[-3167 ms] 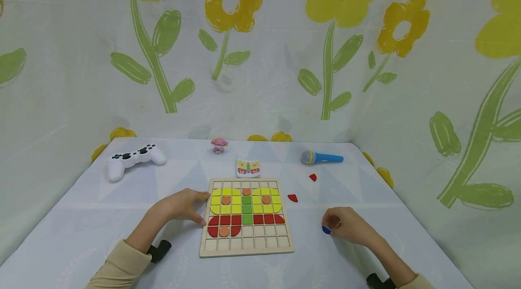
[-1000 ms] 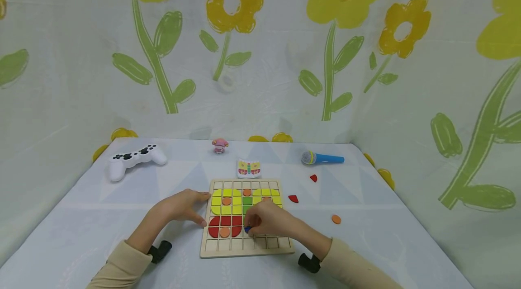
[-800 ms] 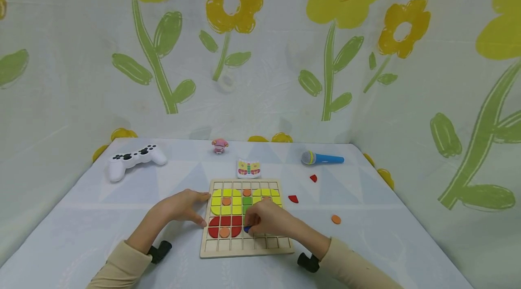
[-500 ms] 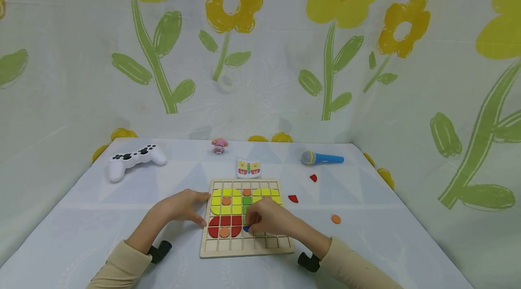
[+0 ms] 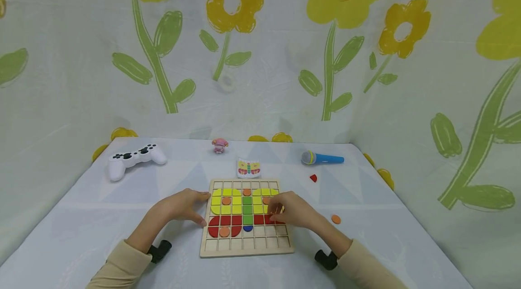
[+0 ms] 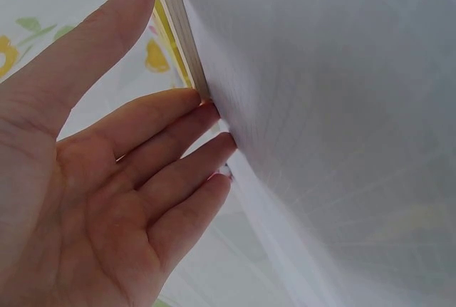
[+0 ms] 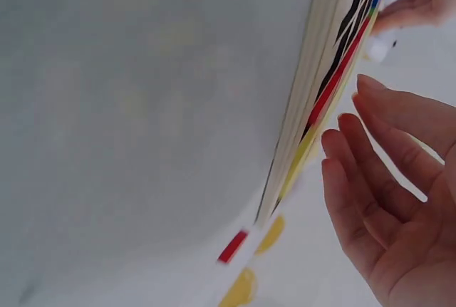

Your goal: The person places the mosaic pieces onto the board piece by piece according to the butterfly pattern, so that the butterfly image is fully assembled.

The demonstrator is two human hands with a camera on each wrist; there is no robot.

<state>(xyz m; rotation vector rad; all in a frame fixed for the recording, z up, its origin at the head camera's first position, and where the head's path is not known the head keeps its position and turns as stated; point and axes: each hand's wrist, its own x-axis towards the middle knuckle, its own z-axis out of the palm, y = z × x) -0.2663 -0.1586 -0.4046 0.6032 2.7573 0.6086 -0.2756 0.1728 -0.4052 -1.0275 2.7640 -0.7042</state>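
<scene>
My left hand (image 5: 185, 205) rests its thumb and fingertips along the left edge of a wooden grid board (image 5: 260, 247). In the left wrist view the fingers of my left hand (image 6: 135, 179) are fairly straight, touching the board's side. Over the board's right side is my right hand (image 5: 294, 210), its fingers loosely bent; the right wrist view shows nothing between the fingers of that right hand (image 7: 392, 186). A dark blue piece (image 5: 248, 229) lies in the grid just below a column of green squares (image 5: 247, 210). Yellow squares (image 5: 226, 210), red pieces (image 5: 225, 220) and orange discs (image 5: 224, 232) fill other cells.
On the table, a red piece (image 5: 313, 178) and an orange disc (image 5: 335, 219) lie right of the board. Behind it stand a butterfly picture card (image 5: 248, 169) and a pink figurine (image 5: 220, 145). A white game controller (image 5: 136, 158) is at left, a blue toy microphone (image 5: 323, 158) at right.
My right hand brought the blue piece from the table's right side into the grid, let go of it, and has moved right. It now covers a loose red piece. The left hand has stayed put.
</scene>
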